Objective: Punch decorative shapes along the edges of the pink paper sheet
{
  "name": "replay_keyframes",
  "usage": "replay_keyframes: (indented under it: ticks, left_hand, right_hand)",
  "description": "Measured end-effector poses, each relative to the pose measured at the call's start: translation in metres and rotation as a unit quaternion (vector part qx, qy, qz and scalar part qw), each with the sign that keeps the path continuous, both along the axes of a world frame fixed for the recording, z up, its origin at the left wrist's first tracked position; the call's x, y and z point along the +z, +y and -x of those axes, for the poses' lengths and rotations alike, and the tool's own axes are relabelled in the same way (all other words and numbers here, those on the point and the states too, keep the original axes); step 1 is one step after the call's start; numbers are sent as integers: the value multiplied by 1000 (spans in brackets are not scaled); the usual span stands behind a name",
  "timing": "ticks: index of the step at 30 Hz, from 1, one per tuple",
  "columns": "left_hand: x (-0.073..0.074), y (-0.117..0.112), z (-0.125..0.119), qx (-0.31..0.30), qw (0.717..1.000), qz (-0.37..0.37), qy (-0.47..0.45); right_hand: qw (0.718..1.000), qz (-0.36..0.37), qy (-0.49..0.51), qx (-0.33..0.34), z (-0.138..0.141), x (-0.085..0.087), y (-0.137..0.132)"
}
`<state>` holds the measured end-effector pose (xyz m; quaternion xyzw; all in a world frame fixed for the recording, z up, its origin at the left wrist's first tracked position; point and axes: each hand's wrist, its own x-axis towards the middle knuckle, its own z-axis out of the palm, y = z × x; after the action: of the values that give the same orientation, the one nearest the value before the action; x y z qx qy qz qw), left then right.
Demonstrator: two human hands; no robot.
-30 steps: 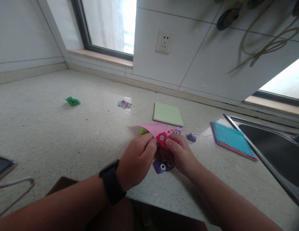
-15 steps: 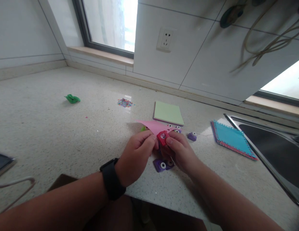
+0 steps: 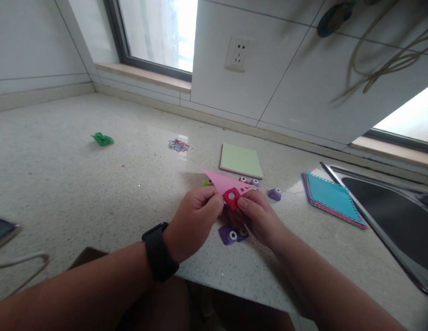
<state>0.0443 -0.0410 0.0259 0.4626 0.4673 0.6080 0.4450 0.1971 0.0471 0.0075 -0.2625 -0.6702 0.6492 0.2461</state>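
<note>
On my feed, L hand [image 3: 193,220] pinched the pink paper [image 3: 223,181], R hand [image 3: 264,215] clamped the red punch [image 3: 232,198] at its 6 o'clock edge. I figured slack L fingers could've skewed or torn it.

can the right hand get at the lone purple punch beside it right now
Probably yes: the lone purple punch sits close beside the right hand with nothing visible between them, though that hand would likely have to release the red punch first.
</note>
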Motion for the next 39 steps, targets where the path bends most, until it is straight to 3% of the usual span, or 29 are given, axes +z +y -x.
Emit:
replay_keyframes:
  ticks: [9, 31, 39]
  left_hand:
    - [3, -3, -1, -11, 1000, 13, 25]
    - [-3, -6, -6, -13, 997, 11, 70]
    - [2, -9, -8, -6, 997, 10, 79]
  right_hand:
    - [999, -30, 2, 15, -1, -3, 0]
    - [999, -21, 16, 25, 2, 5, -2]
    - [997, -16, 69, 18, 1, 3, -6]
